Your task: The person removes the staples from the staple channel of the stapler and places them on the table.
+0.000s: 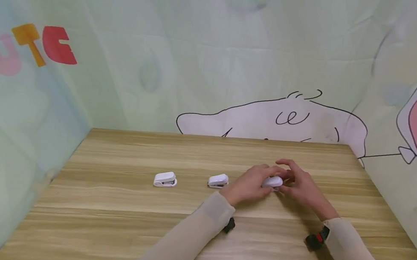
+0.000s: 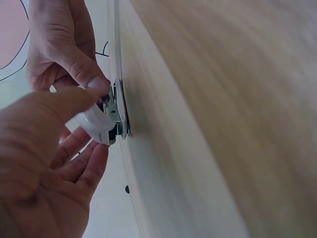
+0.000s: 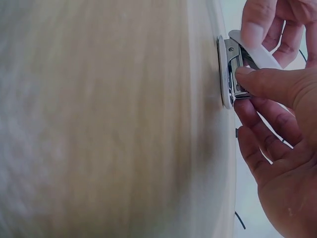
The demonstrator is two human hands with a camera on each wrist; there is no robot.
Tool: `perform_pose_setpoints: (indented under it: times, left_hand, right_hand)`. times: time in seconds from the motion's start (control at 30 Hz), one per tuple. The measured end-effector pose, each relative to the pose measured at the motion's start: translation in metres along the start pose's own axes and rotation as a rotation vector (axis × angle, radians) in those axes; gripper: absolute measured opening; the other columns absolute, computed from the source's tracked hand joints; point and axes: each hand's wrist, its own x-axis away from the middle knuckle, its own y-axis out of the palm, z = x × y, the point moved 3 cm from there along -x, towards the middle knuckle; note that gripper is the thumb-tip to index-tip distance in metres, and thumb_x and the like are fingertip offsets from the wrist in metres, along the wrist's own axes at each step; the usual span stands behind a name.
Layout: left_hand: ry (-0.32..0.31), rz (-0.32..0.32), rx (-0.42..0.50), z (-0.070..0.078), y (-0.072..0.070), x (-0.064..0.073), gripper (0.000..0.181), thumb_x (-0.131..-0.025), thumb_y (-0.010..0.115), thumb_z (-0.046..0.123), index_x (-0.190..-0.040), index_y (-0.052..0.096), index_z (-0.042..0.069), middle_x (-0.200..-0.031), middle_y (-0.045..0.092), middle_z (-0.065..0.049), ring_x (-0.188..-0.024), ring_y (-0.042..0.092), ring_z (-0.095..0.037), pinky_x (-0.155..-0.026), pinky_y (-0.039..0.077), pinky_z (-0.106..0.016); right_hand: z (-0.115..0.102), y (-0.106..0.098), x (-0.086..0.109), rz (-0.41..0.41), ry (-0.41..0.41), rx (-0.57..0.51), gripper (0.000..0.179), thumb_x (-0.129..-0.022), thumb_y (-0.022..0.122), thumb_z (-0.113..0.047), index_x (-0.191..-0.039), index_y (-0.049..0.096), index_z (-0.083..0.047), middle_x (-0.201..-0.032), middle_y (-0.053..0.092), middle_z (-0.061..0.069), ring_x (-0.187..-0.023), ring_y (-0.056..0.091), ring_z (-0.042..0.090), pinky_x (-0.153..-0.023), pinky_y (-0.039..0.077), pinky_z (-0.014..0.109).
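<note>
A small white stapler point(image 1: 273, 182) stands on the wooden table, between both hands. My left hand point(image 1: 250, 184) grips its white top cover from the left, thumb on one side and fingers on the other. From the right, my right hand point(image 1: 303, 190) pinches the end of the metal staple channel between thumb and fingers. In the right wrist view, the cover point(image 3: 262, 58) is lifted away from the metal channel point(image 3: 237, 74), and the base point(image 3: 224, 74) rests on the tabletop. Some of the stapler is hidden behind the fingers.
Two more white staplers lie to the left in a rough row: one stapler point(image 1: 218, 180) close to my left wrist, another stapler point(image 1: 165, 179) farther left. The wooden table point(image 1: 113, 222) ends against a printed cloth backdrop point(image 1: 124, 52) at the back and sides.
</note>
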Motion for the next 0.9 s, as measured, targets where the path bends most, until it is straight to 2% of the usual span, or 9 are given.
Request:
perform_pose_setpoints:
  times: [0.17,0.37,0.53,0.7,0.9]
  left_hand:
    - [-0.010,0.005,-0.026,0.001,0.001,-0.002,0.055,-0.103,0.072,0.014,-0.153,0.055,0.028,-0.129,0.069,-0.004,-0.110,0.064,-0.016,-0.098,0.053,-0.027]
    - [-0.024,-0.008,-0.073,0.002,-0.001,-0.001,0.059,-0.102,0.073,0.014,-0.155,0.054,0.030,-0.124,0.066,-0.006,-0.103,0.060,-0.015,-0.093,0.053,-0.027]
    - [-0.066,0.002,-0.037,0.001,-0.005,0.002,0.059,-0.098,0.076,0.014,-0.153,0.057,0.027,-0.123,0.064,-0.008,-0.098,0.058,-0.016,-0.083,0.050,-0.023]
    - [-0.137,0.028,0.029,-0.004,-0.008,0.005,0.063,-0.092,0.080,0.014,-0.149,0.056,0.022,-0.122,0.063,-0.008,-0.094,0.057,-0.016,-0.078,0.048,-0.022]
    - [-0.209,0.023,-0.008,-0.014,-0.011,0.009,0.066,-0.090,0.081,0.019,-0.149,0.051,0.020,-0.120,0.064,-0.007,-0.095,0.058,-0.018,-0.082,0.050,-0.028]
  right_hand:
    - [0.002,0.001,0.000,-0.004,0.007,-0.012,0.072,-0.089,0.084,0.000,-0.150,0.046,-0.008,-0.116,0.081,0.018,-0.103,0.077,0.025,-0.092,0.062,0.041]
    - [0.002,0.003,0.001,-0.022,0.023,-0.021,0.072,-0.091,0.081,0.003,-0.151,0.043,-0.007,-0.124,0.078,0.022,-0.112,0.077,0.033,-0.098,0.060,0.054]
    - [0.002,0.005,0.000,-0.031,0.048,-0.025,0.067,-0.094,0.079,0.000,-0.148,0.043,-0.011,-0.125,0.078,0.021,-0.114,0.076,0.033,-0.102,0.058,0.059]
    - [0.003,0.006,0.000,-0.025,0.030,-0.046,0.059,-0.093,0.078,0.004,-0.141,0.047,-0.011,-0.113,0.081,0.013,-0.106,0.077,0.025,-0.100,0.061,0.051]
    - [0.005,0.005,-0.001,-0.014,0.025,-0.048,0.046,-0.093,0.080,0.001,-0.132,0.058,-0.007,-0.110,0.081,0.009,-0.103,0.076,0.021,-0.095,0.061,0.033]
